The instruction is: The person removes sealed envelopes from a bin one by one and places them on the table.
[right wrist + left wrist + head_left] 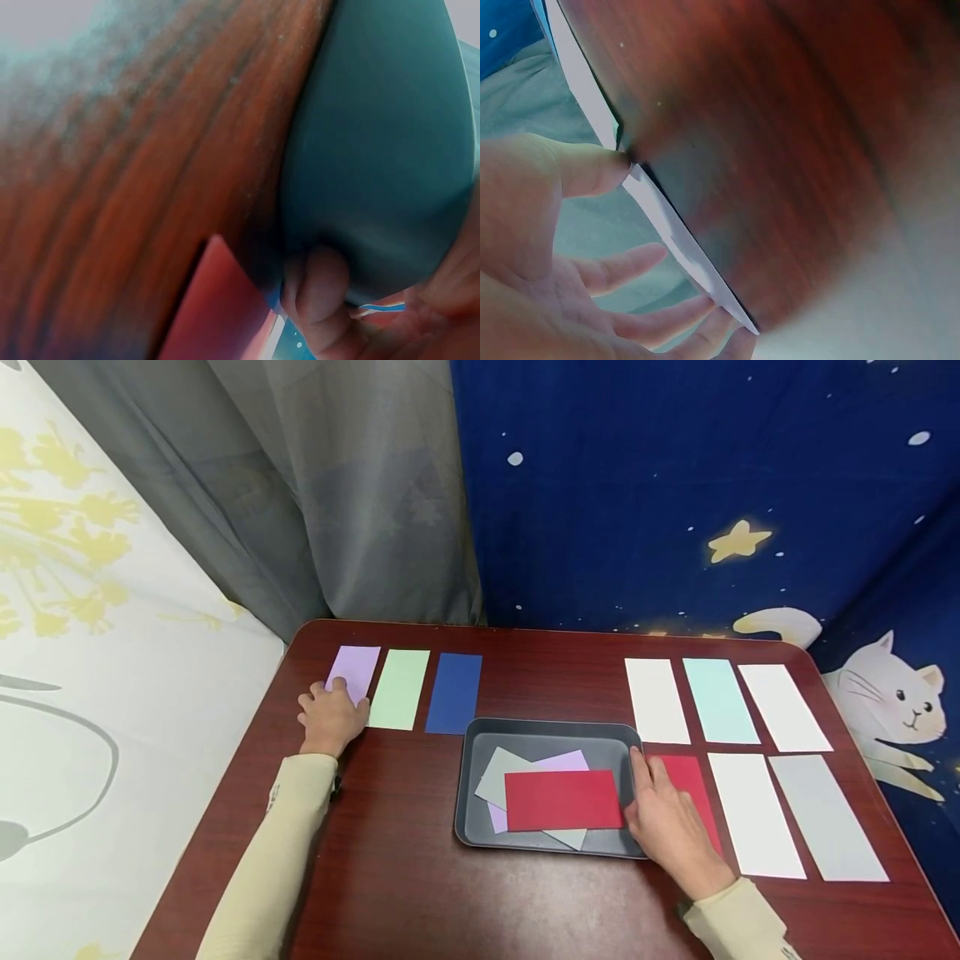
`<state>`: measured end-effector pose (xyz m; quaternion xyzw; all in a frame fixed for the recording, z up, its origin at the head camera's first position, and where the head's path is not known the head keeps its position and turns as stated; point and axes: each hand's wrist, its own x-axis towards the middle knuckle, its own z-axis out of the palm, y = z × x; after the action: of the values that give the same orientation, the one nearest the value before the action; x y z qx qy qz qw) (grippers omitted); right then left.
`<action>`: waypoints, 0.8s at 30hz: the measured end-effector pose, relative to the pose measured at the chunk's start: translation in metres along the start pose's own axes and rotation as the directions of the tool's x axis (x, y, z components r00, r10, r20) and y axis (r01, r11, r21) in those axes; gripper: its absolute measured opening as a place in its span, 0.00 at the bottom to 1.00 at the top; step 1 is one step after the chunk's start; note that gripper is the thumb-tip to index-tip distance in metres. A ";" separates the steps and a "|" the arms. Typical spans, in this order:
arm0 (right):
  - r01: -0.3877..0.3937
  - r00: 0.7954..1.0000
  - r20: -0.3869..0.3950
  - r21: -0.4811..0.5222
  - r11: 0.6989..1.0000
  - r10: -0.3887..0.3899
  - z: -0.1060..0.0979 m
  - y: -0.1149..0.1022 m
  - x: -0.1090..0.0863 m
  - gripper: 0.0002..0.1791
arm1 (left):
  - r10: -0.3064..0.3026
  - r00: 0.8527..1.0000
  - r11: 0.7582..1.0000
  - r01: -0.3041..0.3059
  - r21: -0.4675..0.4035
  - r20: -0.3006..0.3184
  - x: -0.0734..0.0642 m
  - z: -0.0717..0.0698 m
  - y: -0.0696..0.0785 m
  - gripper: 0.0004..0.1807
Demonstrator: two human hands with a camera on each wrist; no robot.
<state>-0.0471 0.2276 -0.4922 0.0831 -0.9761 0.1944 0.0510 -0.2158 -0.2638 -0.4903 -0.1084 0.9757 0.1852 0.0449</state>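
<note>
My left hand (334, 718) lies spread over the near part of a purple card (357, 667) at the table's far left. In the left wrist view, the thumb is at one edge of this card (676, 234) and the outer fingertips are at the other. My right hand (675, 827) grips the right rim of a dark grey tray (474, 777), with curled fingers under its edge in the right wrist view. A red card (562, 802) lies uppermost in the tray, over grey (501, 774) and purple cards. Partly behind the right hand is another red card (686, 777).
Beside the left hand lie a green card (401, 689) and a blue card (454, 693). Two rows of white, mint (722, 702), red and grey cards (828, 817) cover the right side. Curtains (390, 502) hang behind the brown table (390, 868).
</note>
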 end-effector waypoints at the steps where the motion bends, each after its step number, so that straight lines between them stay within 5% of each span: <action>1: 0.000 1.000 -0.001 0.000 1.000 0.000 0.000 0.000 0.000 0.43 | 0.002 1.000 1.000 -0.002 0.002 0.000 0.000 0.000 0.000 0.37; 8: 0.000 1.000 0.001 0.005 1.000 0.000 0.000 -0.001 -0.001 0.43 | 0.033 0.999 0.999 -0.032 0.015 -0.025 -0.006 0.000 0.002 0.37; 15: 0.002 1.000 0.001 0.004 1.000 -0.002 -0.001 -0.001 0.000 0.43 | 0.145 0.984 0.989 -0.142 0.037 -0.100 -0.017 0.006 0.016 0.32; 19: 0.003 1.000 0.003 0.004 1.000 -0.003 -0.001 -0.001 0.000 0.43 | 0.244 0.958 0.969 -0.238 0.059 -0.149 -0.031 0.009 0.033 0.31; 24: 0.004 1.000 0.004 0.003 1.000 -0.004 -0.001 -0.001 0.000 0.43 | 0.402 0.896 0.916 -0.391 0.093 -0.189 -0.056 0.010 0.064 0.27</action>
<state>-0.0466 0.2272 -0.4905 0.0855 -0.9757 0.1954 0.0495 -0.1755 -0.1907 -0.4701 0.0756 0.9811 0.1526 -0.0914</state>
